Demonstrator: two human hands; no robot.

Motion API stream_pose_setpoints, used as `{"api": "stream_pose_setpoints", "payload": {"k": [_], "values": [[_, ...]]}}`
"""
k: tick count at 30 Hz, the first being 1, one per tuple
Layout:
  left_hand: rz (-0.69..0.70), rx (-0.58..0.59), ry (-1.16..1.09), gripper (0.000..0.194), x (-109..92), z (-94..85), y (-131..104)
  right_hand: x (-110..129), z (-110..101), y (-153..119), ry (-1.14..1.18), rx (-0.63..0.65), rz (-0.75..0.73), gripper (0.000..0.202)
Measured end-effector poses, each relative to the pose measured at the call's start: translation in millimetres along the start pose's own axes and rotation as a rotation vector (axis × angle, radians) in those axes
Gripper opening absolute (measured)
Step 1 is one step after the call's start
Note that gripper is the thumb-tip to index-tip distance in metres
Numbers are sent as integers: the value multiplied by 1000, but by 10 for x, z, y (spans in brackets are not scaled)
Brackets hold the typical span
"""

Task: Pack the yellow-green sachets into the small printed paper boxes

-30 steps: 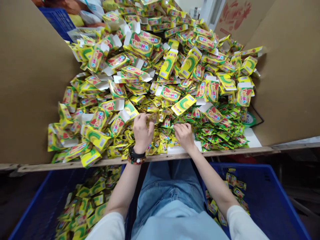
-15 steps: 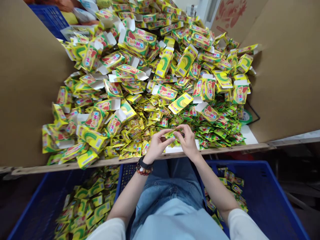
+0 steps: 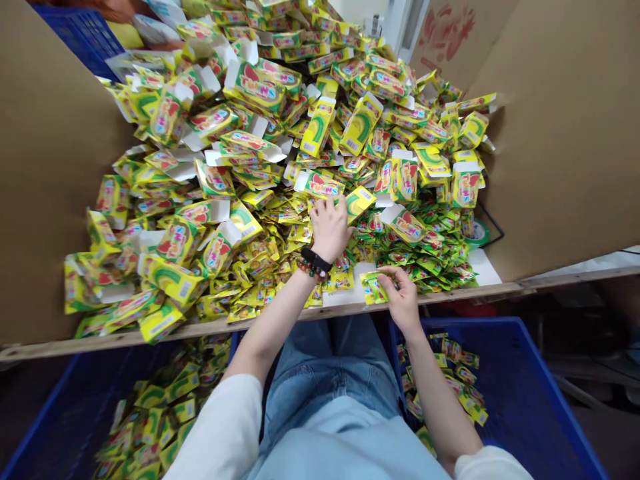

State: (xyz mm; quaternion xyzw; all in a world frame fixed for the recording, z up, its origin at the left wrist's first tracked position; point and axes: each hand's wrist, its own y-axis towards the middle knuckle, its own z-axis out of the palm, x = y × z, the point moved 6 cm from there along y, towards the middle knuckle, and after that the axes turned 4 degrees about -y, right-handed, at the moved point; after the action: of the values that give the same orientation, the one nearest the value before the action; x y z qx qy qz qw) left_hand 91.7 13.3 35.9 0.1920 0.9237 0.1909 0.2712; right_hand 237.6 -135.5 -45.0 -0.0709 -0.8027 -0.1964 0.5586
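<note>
Right hand pinches a yellow-green sachet at the table edge; left hand, farther behind that edge, covers one end of a yellow box, grasp undeterminable.

Left arm stretched forward and inward, forearm slanting up to the right; left hand out ahead of the right one, back up, fingers bent and pointing forward, thumb out to the right; full closure unclear, fingertips partly hidden. Right forearm slants up to the left, right hand lower and nearer the body, thumb and index pinched together, pointing left. Hands apart, not touching. Both forearms bare.
</note>
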Motion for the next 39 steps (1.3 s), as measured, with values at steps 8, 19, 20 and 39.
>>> {"api": "stream_pose_setpoints", "payload": {"k": [8,19,20,39], "values": [[21,78,-146,38,19,-398,-410,335,10,207,-472,-6,-360,43],[58,-84,-521,70,-35,-311,-1273,304,590,-66,-244,153,-320,20],[72,-66,-498,77,-14,-230,-1305,296,596,-93,-216,191,-297,19],[-34,289,-453,61,17,67,-1520,775,232,217,-403,322,-261,17]]}}
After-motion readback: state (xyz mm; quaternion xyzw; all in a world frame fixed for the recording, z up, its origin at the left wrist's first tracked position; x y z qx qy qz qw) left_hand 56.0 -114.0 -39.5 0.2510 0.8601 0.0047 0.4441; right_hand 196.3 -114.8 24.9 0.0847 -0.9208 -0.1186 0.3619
